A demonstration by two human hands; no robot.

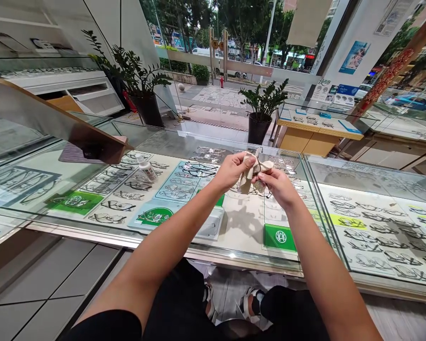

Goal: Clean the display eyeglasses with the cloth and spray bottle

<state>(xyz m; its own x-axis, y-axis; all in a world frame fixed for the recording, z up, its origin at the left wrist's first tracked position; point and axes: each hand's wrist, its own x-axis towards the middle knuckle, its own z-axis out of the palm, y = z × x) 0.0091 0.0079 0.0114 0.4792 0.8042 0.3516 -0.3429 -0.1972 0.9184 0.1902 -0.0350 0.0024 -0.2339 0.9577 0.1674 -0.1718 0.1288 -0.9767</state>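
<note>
- The left hand (234,170) pinches a beige cloth (246,179) between thumb and fingers.
- The right hand (279,183) is closed on the glasses (259,187), thumb and fingertips at the frame, against the cloth.
- The glasses are between the two hands, raised above the counter (248,262), partly wrapped by the cloth.
- One round lens shows below the right fingertips and a dark rim above it, so the long axis seems to run roughly up and down in view; which way the front faces I cannot tell.
- The counter is a glass-topped case; rows of frames lie inside on a pale base, and the shadow of the hands falls across it.
- A green card (279,237) lies near its front edge, below the right hand.
- Left of the hands are a light blue panel (147,206) and, farther left, an upright spray bottle (147,170).
- Another case (394,290) adjoins on the right, also filled with frames.
- Beyond the counter are two potted plants (264,102) and a wooden table (298,138) bearing more frames.
- Glass doors (218,102) face a paved street with trees (241,26).
</note>
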